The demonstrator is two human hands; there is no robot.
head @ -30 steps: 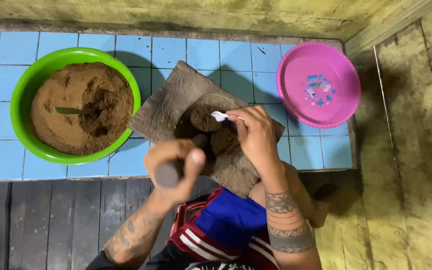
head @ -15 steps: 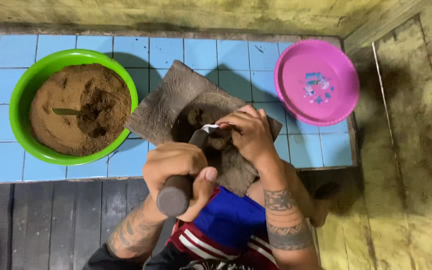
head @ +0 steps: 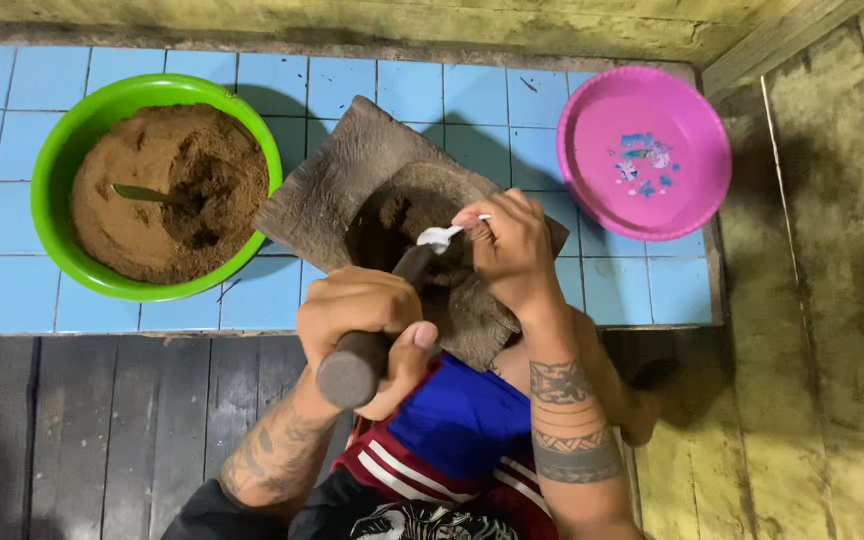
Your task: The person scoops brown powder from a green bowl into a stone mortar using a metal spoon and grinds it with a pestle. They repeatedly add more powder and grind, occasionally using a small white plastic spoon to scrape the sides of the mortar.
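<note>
We have our left hand (head: 360, 318) low and near our body, its fingers curled over in a full fist and the thumb pressed along the side, knuckles facing up. Its forearm runs down and to the left, tattooed along the outer side, elbow bent. Our right hand (head: 508, 248) sits just above and to the right of it, fingers bunched together in a pinch, back of the hand up. The right wrist is bent slightly inward, and the forearm drops straight toward us with 2 dark tattooed bands around it.
</note>
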